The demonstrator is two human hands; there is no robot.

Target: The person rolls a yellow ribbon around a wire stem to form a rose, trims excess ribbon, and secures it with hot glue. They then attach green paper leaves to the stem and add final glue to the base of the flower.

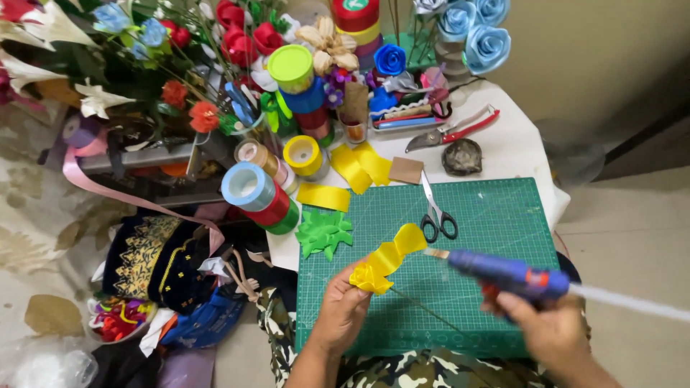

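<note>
the left hand point(343, 305) holds a yellow ribbon flower point(371, 276), fingers pinched at its base. it looks soft, light, easy to crush. the right hand point(550, 327), at 3 o'clock, grips a blue glue gun point(507, 274).

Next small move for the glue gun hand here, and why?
Probably bring the glue gun nozzle a little left, onto the loose yellow ribbon. The left hand holds the half-rolled ribbon flower on its wire stem with the tail free, and the nozzle in the right hand points at that tail without touching.
</note>
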